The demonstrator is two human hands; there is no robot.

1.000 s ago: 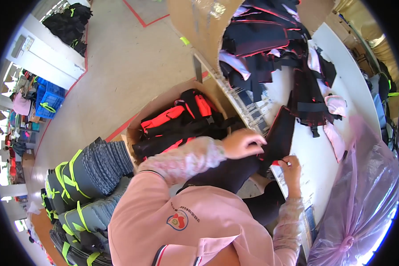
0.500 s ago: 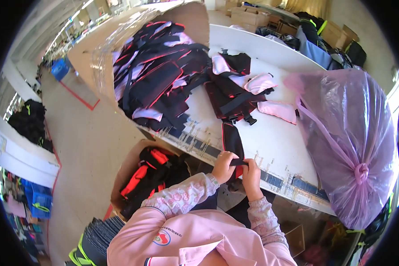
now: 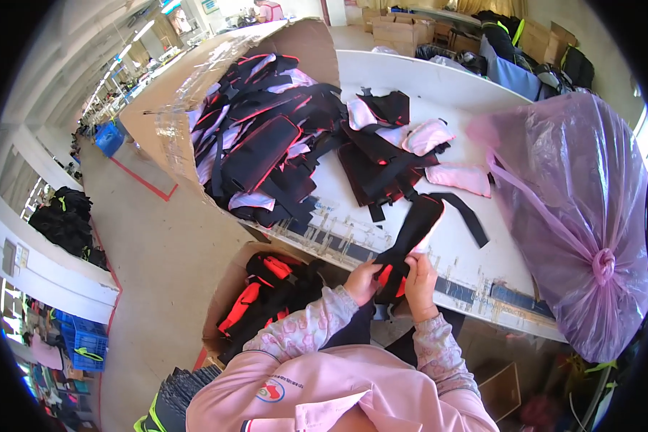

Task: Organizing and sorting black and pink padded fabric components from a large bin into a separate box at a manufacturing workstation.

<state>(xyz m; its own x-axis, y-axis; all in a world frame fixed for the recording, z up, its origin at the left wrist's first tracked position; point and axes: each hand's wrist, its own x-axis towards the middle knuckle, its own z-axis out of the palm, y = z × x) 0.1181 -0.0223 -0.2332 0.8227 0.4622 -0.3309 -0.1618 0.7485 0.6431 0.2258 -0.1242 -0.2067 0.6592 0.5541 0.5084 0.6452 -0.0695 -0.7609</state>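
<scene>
At the table's near edge, my left hand (image 3: 362,282) and my right hand (image 3: 420,286) are both closed on a black padded strap piece (image 3: 417,219) with red edging. Its wide end lies on the white table (image 3: 403,232), and a pale pink underside shows along its right edge. A loose black webbing strap (image 3: 465,214) curves off to the right from it. Red fabric (image 3: 384,275) shows between my hands. Just beyond lie black padded pieces (image 3: 376,164) with pink linings, partly overlapping. The exact grip of my fingertips is partly hidden.
A cardboard box (image 3: 173,137) on its side spills a heap of black-and-red pieces (image 3: 263,147) at the left. A knotted purple plastic bag (image 3: 569,194) bulges at the right. Below the table edge, another box (image 3: 219,302) holds black-and-red items (image 3: 248,306).
The strap piece has swung from nearly upright to slanting right, and its webbing now spreads out over the table. Both hands have shifted slightly nearer to me. The whole view has tilted a little.
</scene>
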